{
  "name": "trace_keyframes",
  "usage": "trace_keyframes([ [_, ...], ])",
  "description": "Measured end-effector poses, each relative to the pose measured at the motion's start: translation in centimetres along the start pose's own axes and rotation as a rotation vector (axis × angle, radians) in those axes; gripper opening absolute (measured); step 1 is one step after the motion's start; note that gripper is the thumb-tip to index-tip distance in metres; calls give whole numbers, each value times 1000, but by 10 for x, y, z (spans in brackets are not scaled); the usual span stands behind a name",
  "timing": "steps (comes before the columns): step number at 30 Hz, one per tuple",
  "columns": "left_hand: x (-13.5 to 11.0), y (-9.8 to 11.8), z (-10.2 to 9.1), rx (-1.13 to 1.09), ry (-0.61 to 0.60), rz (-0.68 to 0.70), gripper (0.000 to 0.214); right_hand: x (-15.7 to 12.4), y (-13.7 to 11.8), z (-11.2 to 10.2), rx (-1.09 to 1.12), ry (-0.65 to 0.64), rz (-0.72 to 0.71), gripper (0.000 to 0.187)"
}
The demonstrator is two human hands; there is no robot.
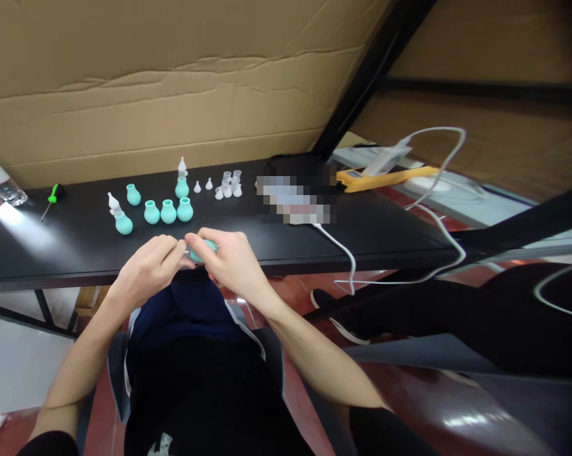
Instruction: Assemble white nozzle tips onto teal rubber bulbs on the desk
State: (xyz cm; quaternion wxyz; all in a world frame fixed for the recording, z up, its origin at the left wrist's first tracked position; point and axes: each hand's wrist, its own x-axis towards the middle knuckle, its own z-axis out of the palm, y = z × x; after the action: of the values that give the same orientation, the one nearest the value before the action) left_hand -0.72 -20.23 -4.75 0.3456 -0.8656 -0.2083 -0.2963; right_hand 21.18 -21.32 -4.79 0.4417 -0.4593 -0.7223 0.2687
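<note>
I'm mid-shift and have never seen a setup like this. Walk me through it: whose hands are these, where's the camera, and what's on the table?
There is no machine here: these are a person's own bare hands, seen from a camera worn on the head, looking forward and down. The right hand holds a teal bulb; the left hand grips a clear part at its end. On the black table stand four open bulbs, two bulbs with white tips, and small clear and white pieces. Further left are a screwdriver and a bottle. A patch on the right is blurred out.
</note>
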Motion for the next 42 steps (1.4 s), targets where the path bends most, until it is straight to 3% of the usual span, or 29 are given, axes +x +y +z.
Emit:
trace_keyframes([
  [5,-3,-1,6,-145,89,-137,34,3,5,5,38,37,-93,46],
  [11,-9,-4,7,-369,100,-236,27,1,5,5,93,42,-173,54],
  [16,-9,-5,7,-284,176,-305,16,1,4,-3,103,10,-232,29],
  [22,-14,-9,11,-254,354,-239,30,1,3,-7,161,-73,-211,27],
  [25,-17,-13,9,-293,354,-173,47,1,3,-5,193,-82,-278,25],
  [28,-19,-17,3,-328,328,-100,50,0,3,-5,233,-138,-318,25],
  [33,-23,-18,-2,-312,233,-62,50,-2,2,-8,233,-178,-227,23],
  [39,-16,-12,-2,-337,274,-168,26,-2,6,-4,218,-152,-271,20],
  [42,-8,-12,-6,-427,242,-312,16,-2,13,1,155,-103,-315,36],
])
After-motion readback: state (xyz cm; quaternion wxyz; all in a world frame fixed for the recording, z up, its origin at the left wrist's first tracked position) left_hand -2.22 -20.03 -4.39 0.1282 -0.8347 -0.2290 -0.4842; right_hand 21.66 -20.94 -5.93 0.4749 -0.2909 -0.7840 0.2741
